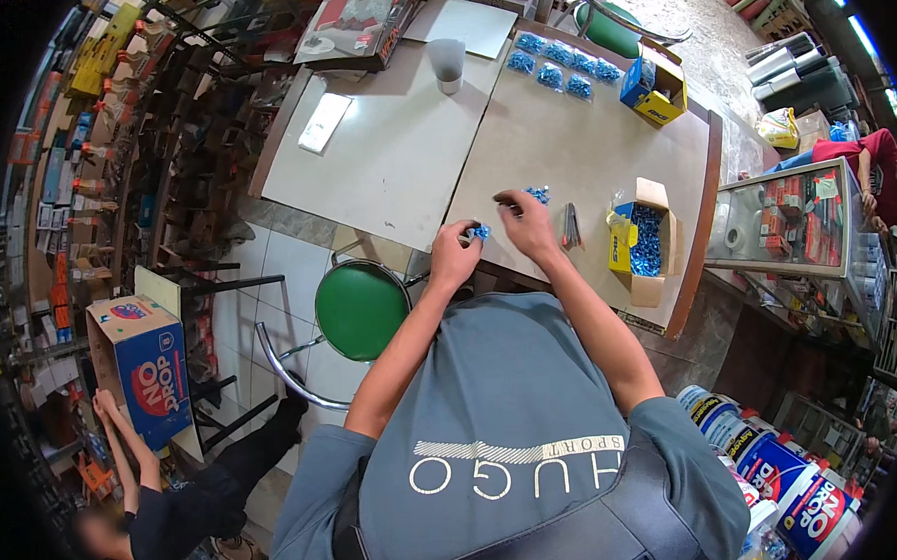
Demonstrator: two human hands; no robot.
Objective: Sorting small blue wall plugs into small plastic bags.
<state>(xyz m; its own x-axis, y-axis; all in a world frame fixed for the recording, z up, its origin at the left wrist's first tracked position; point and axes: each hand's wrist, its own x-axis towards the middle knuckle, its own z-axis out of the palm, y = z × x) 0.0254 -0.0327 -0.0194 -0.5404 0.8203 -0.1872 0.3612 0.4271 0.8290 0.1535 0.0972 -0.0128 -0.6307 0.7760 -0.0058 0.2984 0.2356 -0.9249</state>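
Observation:
My left hand (453, 256) grips a small clear plastic bag with blue pieces (480, 232) in it, just over the table's near edge. To its right, my right hand (527, 228) hovers with curled fingers apart; I see nothing in them, though the fingertips are partly hidden. Just beyond that hand lies a loose heap of small blue fasteners (538, 194). A slim dark hand tool (571, 226), perhaps a stapler, rests to the right. Farther right, an open yellow-and-blue cardboard box (623, 246) is full of the same blue pieces (646, 241).
Several filled bags (549, 75) lie at the table's far side beside a second open box (654, 94). A grey cup (449, 77) and a white packet (325, 123) are on the left tabletop. A green chair (362, 311) stands left; another person (184, 509) handles a large carton (149, 376).

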